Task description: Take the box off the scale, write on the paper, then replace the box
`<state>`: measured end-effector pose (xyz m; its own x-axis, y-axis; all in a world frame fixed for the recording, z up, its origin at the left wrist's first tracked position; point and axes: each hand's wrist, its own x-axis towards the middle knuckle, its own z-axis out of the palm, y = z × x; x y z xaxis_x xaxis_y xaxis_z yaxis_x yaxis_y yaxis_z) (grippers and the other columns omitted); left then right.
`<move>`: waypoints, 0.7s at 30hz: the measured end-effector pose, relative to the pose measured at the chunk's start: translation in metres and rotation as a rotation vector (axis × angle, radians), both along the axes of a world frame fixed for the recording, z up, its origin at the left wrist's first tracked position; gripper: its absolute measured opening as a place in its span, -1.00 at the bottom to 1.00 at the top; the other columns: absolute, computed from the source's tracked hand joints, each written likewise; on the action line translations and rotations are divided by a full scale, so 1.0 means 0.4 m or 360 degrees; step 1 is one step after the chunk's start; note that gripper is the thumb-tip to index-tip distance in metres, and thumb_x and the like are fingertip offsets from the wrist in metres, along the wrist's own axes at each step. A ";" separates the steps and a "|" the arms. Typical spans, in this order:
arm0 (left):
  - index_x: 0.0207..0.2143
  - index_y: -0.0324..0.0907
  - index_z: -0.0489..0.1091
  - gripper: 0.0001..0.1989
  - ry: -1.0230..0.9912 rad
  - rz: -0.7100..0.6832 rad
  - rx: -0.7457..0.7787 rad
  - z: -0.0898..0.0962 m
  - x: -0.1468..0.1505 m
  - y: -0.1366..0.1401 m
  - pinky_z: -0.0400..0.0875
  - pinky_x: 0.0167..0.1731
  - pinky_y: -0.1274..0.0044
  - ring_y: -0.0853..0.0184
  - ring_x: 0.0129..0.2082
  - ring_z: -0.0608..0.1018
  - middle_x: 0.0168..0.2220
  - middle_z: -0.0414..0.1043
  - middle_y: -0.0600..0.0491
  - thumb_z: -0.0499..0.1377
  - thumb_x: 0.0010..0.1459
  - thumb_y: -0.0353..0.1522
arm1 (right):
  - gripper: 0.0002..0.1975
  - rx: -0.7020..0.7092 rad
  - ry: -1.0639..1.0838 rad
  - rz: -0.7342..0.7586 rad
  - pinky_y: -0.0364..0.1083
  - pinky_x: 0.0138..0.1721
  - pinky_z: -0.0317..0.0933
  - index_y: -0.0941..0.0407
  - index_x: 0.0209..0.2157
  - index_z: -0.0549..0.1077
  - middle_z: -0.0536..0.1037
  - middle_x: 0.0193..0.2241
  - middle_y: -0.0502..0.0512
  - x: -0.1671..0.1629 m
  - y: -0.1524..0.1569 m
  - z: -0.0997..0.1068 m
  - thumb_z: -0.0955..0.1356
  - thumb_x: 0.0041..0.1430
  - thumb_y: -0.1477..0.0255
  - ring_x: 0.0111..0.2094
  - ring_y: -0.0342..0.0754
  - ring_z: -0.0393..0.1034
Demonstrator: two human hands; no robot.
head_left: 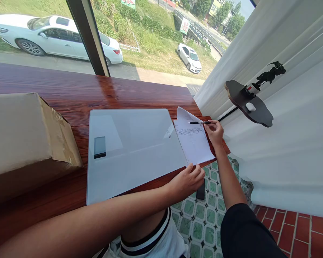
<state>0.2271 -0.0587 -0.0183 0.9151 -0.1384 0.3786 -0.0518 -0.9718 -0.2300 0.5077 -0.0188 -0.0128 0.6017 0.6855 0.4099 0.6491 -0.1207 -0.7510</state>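
Note:
A white sheet of paper (193, 143) with faint printed lines lies on the dark wooden table (70, 96), at its right end. Its far corner curls up. My right hand (214, 132) holds a black pen (199, 122) that lies across the top of the sheet. My left hand (187, 179) rests at the table's near edge, with the fingers closed on the sheet's near corner. A large white board (134, 150) lies flat just left of the paper and carries a small dark eraser (99, 147).
A brown cardboard box (27, 132) stands on the table at the left. A window behind shows parked cars. White curtains (285, 125) hang at the right, with a small dark shelf (249, 102). A dark object (200, 190) shows below the table edge.

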 end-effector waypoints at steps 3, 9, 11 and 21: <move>0.02 -0.24 0.43 -0.66 -0.0025 0.0013 0.0016 -0.002 0.000 0.000 0.29 -0.02 0.30 0.13 0.06 0.40 0.05 0.35 -0.14 0.00 0.27 -0.37 | -0.56 -0.0019 0.0059 0.0007 -0.05 -0.16 0.42 0.17 -0.12 0.46 0.60 -0.29 0.17 0.003 0.003 -0.005 0.47 0.02 0.20 -0.25 -0.01 0.53; -0.01 -0.22 0.44 -0.68 -0.0032 0.0015 0.0013 0.001 -0.002 0.001 0.28 -0.01 0.30 0.14 0.06 0.40 0.06 0.35 -0.13 -0.01 0.28 -0.39 | -0.58 -0.0136 0.0032 0.0023 -0.10 -0.29 0.36 0.20 -0.12 0.49 0.59 -0.33 0.16 -0.007 0.009 0.000 0.45 0.01 0.26 -0.35 -0.06 0.48; 0.00 -0.23 0.44 -0.67 -0.0011 0.0014 0.0012 0.006 -0.004 0.002 0.28 -0.01 0.30 0.14 0.07 0.39 0.07 0.35 -0.14 -0.01 0.29 -0.38 | -0.58 -0.0164 0.0000 0.0037 -0.11 -0.30 0.35 0.20 -0.12 0.50 0.58 -0.34 0.16 -0.014 0.010 0.003 0.44 0.02 0.26 -0.35 -0.07 0.47; 0.05 -0.26 0.40 -0.65 0.0104 -0.0005 -0.0013 0.014 -0.011 0.004 0.24 0.03 0.29 0.11 0.12 0.34 0.12 0.32 -0.19 0.00 0.28 -0.39 | -0.60 -0.0272 -0.0064 0.0099 -0.12 -0.31 0.28 0.18 -0.13 0.52 0.54 -0.41 0.09 -0.011 0.011 -0.006 0.44 0.04 0.23 -0.41 -0.12 0.39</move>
<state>0.2229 -0.0573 -0.0126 0.9375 -0.1384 0.3192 -0.0696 -0.9735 -0.2178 0.5032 -0.0143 -0.0151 0.5413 0.7828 0.3070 0.6884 -0.2029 -0.6964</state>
